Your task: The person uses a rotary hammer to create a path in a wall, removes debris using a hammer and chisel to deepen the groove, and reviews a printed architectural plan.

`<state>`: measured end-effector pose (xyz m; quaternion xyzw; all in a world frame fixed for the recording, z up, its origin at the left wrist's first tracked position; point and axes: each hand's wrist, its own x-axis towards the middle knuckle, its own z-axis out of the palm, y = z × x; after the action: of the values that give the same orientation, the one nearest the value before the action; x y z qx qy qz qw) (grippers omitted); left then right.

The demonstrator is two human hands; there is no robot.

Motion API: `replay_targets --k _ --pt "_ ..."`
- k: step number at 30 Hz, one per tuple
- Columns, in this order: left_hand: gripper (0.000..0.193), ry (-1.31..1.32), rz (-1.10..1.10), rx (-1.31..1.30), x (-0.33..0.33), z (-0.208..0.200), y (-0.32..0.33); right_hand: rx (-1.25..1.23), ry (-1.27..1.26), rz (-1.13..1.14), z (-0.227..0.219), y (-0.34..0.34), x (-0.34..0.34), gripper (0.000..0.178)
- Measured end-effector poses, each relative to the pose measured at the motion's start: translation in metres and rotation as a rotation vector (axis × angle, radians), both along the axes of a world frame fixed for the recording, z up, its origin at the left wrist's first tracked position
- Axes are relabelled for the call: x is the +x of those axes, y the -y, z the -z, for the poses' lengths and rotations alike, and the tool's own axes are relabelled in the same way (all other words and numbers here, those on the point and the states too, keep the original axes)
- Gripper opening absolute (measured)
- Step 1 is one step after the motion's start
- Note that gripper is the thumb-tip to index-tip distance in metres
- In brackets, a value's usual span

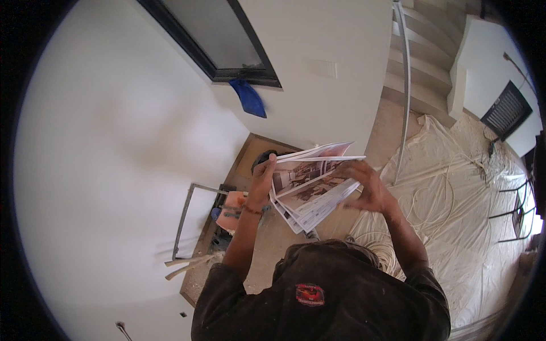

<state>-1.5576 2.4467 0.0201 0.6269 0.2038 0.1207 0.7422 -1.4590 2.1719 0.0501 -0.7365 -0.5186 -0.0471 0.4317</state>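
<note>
A bundle of printed sheets (310,196), with pictures of furnished rooms on the facing page, is held up in front of my chest. Its upper pages stand fanned apart, and white lower sheets stick out at the bottom. My left hand (263,181) grips the left edge, thumb at the top corner. At the right edge, my right hand (368,186) reaches over the page with fingers and thumb spread apart; it is slightly blurred, and whether a fingertip touches the paper is hard to see.
Plastic sheeting (432,210) covers the floor at right, with coiled cable (384,256) on it. Stairs (424,57) rise behind a pale metal rail (405,96). Left stand a metal frame (183,219) and a pinkish container (230,207). A blue cloth (248,99) hangs below the window.
</note>
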Motion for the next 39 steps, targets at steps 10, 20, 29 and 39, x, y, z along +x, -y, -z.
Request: replay_targets --k 10,20,29,39 --pt "0.044 -0.034 -0.093 -0.309 -0.002 -0.009 0.003 -0.267 -0.134 -0.27 0.046 0.003 -0.024 0.043" --pt "0.046 0.086 -0.137 -0.259 0.005 0.016 0.004 -0.213 -0.041 -0.201 0.04 -0.044 -0.063 0.07" --pt "0.045 0.068 -0.191 0.178 0.008 0.039 -0.007 -0.162 -0.38 -0.223 0.034 -0.055 -0.051 0.07" --pt "0.036 0.098 0.067 0.226 -0.004 0.04 0.016 -0.03 -0.496 0.088 0.076 -0.11 -0.049 0.072"
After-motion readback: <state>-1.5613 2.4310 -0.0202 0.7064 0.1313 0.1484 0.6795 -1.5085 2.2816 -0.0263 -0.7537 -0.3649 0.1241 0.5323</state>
